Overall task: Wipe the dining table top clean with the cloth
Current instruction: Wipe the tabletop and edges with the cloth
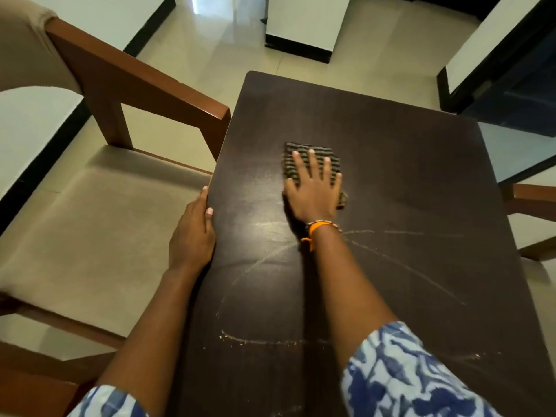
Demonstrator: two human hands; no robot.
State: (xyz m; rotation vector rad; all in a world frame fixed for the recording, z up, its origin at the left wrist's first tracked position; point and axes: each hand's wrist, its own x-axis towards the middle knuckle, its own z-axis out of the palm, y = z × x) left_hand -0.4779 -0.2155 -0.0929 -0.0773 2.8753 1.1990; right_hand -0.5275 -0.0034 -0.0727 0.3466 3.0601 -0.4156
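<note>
Two hands: right hand [313, 191] lies flat on the cloth [311, 164], fingers [314, 164] spread and straight, pressing it down; left hand [192, 233] holds the counter [406, 191] edge at 9 o'clock, thumb on top, the other fingers hidden below the rim.
Cloth: striped, folded, near the counter's middle, a corner poking out at 4 o'clock of the palm.
Dirt: pale crumb lines [270, 341] curve across the near half, from 6 o'clock out toward 4 o'clock; the far half looks darker and cleaner.
Risk, crumbs: a stroke toward 9 o'clock would likely push grit off onto the chair [90, 224] seat, which sits just beside that edge.
Risk, cloth: a flat palm with no grip may let the fold slip or bunch on a fast stroke.
Risk, streaks: a loaded cloth could drag the lines about rather than lift them.
Edges: far edge at 12 o'clock drops to the floor [225, 55]; second chair [532, 200] near the 3 o'clock edge.
Room: open surface on every side of the cloth, widest toward 3 and 6 o'clock.
</note>
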